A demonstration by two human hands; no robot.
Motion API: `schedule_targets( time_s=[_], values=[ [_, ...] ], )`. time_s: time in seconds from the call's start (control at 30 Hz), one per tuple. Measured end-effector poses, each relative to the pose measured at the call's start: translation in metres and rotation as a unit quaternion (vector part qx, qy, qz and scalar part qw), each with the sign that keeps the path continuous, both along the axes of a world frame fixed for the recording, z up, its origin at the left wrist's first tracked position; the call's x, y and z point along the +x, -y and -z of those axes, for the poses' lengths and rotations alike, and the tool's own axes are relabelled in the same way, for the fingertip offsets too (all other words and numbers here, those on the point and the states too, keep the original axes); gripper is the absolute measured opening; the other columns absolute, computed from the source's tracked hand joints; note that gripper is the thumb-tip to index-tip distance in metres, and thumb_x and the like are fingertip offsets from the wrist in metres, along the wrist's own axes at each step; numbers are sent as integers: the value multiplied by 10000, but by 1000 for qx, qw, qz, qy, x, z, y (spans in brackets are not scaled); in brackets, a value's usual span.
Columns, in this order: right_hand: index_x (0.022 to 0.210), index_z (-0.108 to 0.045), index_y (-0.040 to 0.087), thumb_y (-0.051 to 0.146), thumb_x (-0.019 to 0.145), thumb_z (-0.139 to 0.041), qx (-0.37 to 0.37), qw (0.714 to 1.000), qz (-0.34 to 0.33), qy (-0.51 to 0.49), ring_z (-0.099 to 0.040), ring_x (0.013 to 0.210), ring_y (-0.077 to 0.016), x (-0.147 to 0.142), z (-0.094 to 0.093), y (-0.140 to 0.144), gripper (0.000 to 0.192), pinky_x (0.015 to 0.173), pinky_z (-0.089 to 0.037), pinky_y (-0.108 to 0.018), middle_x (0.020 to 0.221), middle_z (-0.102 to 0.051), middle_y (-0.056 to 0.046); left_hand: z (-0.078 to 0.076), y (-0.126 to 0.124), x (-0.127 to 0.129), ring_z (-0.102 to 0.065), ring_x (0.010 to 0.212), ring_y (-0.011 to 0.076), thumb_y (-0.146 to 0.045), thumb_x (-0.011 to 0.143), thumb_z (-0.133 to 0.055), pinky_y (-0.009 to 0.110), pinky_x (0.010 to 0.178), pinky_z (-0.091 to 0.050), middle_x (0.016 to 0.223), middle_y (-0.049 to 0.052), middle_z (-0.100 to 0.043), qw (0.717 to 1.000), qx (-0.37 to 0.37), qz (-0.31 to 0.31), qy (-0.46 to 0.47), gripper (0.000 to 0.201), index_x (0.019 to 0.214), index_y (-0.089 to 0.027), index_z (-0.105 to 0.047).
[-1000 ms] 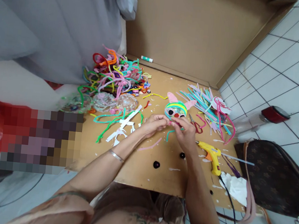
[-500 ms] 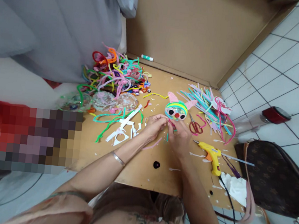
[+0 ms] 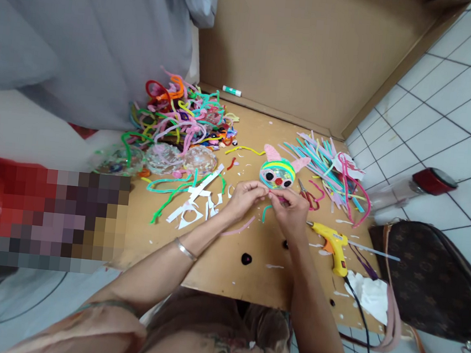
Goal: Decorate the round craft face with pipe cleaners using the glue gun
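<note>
Fingertips of the left hand (image 3: 245, 198) and right hand (image 3: 289, 209) are pinching a short pipe cleaner (image 3: 274, 193) crosswise between them at centre frame, just below the bunny face (image 3: 278, 171) lying on the desk (image 3: 219, 263).

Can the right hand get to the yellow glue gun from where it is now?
Probably yes. The glue gun lies uncovered on the board just right of the right hand, nothing between them, though that hand is pinching a pipe cleaner with the left hand.
</note>
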State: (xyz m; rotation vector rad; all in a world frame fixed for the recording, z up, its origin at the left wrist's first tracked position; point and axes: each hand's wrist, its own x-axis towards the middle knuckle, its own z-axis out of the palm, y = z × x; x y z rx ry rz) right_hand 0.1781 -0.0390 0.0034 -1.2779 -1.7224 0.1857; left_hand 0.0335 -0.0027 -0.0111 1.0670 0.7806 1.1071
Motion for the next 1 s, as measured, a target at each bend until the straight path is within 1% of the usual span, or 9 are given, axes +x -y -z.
schedule_targets(
  time_s=[0.2, 0.33, 0.47, 0.57, 0.63, 0.7, 0.8, 0.9, 1.0],
  values=[
    [796, -774, 219, 306, 842, -684, -46, 997, -33, -51, -660, 692, -176, 14, -5, -4, 134, 662, -521, -306, 756, -748, -38, -5, -5, -8, -388, 552, 87, -427, 674, -685, 260, 569, -269, 604, -15, -555, 996, 28, 81, -36, 279, 700, -149, -677],
    [763, -763, 201, 309, 820, -711, -87, 991, -67, -81, -637, 663, -158, 18, -9, -3, 133, 626, -498, -287, 759, -747, -43, -4, -13, -15, -398, 541, 84, -493, 692, -701, 253, 551, -261, 600, -16, -558, 990, 45, 122, -60, 346, 705, -149, -674],
    [771, -767, 207, 330, 830, -710, -102, 986, -104, -75, -605, 650, -152, 17, -15, -2, 148, 595, -461, -280, 722, -712, -30, -3, -16, -18, -368, 520, 67, -596, 695, -737, 248, 529, -225, 616, -16, -553, 982, 41, 173, -64, 458, 696, -145, -655],
    [778, -767, 210, 327, 839, -708, -98, 987, -112, -55, -557, 620, -136, 17, -17, -1, 145, 575, -428, -271, 682, -662, -10, -5, -16, -20, -347, 504, 58, -645, 661, -769, 244, 524, -207, 597, -28, -536, 976, 43, 206, -57, 523, 723, -137, -666],
    [767, -756, 205, 317, 837, -710, -99, 988, -113, -46, -537, 616, -129, 17, -17, -1, 141, 573, -416, -266, 679, -645, -5, -8, -15, -21, -349, 507, 62, -663, 643, -781, 243, 527, -212, 580, -31, -528, 975, 56, 207, -65, 544, 711, -135, -669],
    [749, -735, 201, 321, 834, -714, -103, 988, -110, -44, -543, 631, -131, 18, -15, -1, 149, 586, -424, -266, 694, -650, -6, -11, -15, -21, -365, 527, 71, -663, 623, -798, 247, 538, -226, 572, -24, -528, 974, 75, 199, -77, 547, 649, -138, -646],
    [756, -707, 200, 327, 840, -700, -93, 990, -93, -46, -575, 675, -145, 20, -12, -3, 152, 632, -455, -276, 730, -667, -12, -11, -14, -20, -392, 563, 87, -660, 634, -796, 252, 557, -244, 572, -14, -528, 979, 90, 169, -68, 544, 598, -148, -617],
    [795, -699, 204, 298, 866, -660, -54, 995, -74, -30, -601, 708, -161, 20, -11, -3, 124, 660, -470, -287, 755, -675, -16, -4, -14, -16, -386, 555, 88, -665, 646, -786, 252, 551, -234, 579, -13, -532, 988, 74, 127, -36, 534, 650, -149, -651],
    [794, -679, 208, 266, 904, -621, 9, 999, -42, 19, -583, 671, -158, 12, -9, -2, 137, 635, -453, -283, 727, -653, -12, 2, -12, -9, -358, 527, 77, -644, 614, -815, 249, 538, -214, 576, -18, -526, 996, 38, 86, 1, 525, 674, -147, -657]
  ],
)
